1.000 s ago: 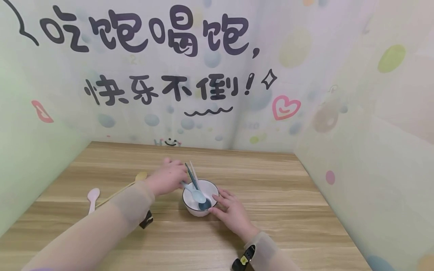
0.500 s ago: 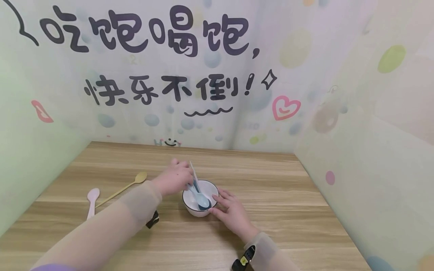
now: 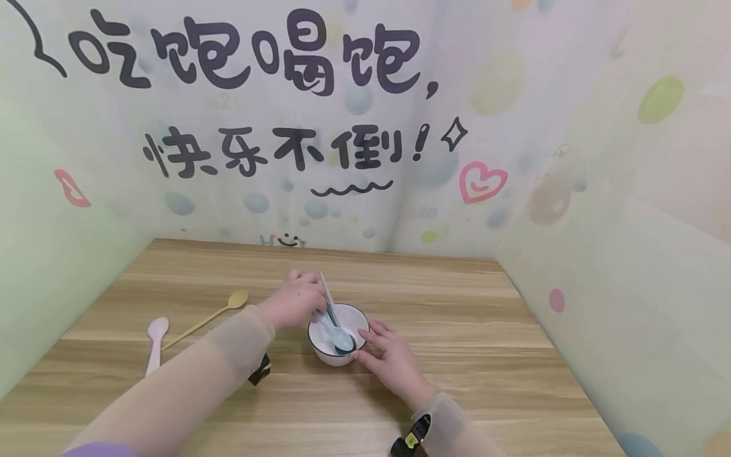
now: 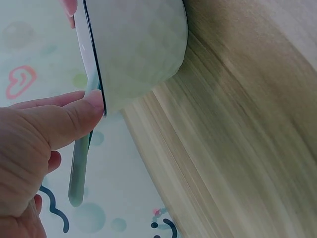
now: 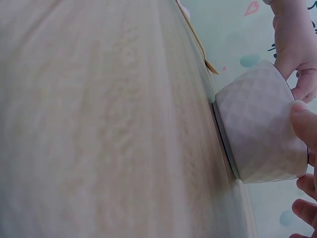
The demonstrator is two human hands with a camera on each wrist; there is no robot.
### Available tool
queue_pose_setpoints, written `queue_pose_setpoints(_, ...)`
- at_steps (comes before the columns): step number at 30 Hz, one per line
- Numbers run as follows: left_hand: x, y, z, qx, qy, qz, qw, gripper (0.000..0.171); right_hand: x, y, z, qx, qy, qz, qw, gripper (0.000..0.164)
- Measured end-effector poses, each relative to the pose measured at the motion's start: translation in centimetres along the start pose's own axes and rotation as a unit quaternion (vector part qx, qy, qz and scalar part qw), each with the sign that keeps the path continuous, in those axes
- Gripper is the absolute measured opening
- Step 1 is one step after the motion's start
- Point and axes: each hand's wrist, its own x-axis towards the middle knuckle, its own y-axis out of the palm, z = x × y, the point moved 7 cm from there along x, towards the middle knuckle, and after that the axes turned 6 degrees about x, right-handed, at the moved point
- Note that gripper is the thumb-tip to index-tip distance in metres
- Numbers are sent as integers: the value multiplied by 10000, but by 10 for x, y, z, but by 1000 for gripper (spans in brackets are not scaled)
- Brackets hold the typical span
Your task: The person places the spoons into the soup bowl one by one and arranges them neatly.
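A white bowl with a dark rim [image 3: 331, 360] stands on the table, its faceted outside showing in the right wrist view. My left hand [image 3: 294, 300] pinches the handle of a light blue spoon [image 3: 342, 341] between thumb and finger at the bowl's rim. The spoon's head lies inside the bowl, over a dark blue spoon [image 3: 353, 348] that it largely covers. A slim whitish handle [image 3: 326, 287] leans out over the far rim; its lower end is partly hidden. My right hand [image 3: 394, 362] holds the bowl's right side, thumb and fingers spread around the wall.
Left of the bowl, a gold long-handled spoon [image 3: 208, 320] and a pink spoon [image 3: 155, 343] lie on the wooden table [image 3: 474, 330]. My left sleeve partly covers the pink spoon's handle. Printed walls stand at the back and sides.
My left hand has moved slightly right with the light blue spoon, whose head now sits lower over the dark blue one. The gold spoon has come into fuller view. The right hand stays put.
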Motion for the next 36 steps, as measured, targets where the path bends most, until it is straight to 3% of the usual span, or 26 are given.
queue_pose_setpoints(9, 3, 10, 2, -81, -122, 266, 9995, 13, 0, 0, 1, -22, 46, 16, 10000, 53)
queue_pose_setpoints(19, 1, 14, 8, -702, -504, 286, 9959, 13, 0, 0, 2, 31, 78, 11, 10000, 53)
queue_pose_setpoints(36, -2, 15, 15, -837, -858, -82, 9928, 16, 0, 0, 2, 26, 117, 13, 9999, 54)
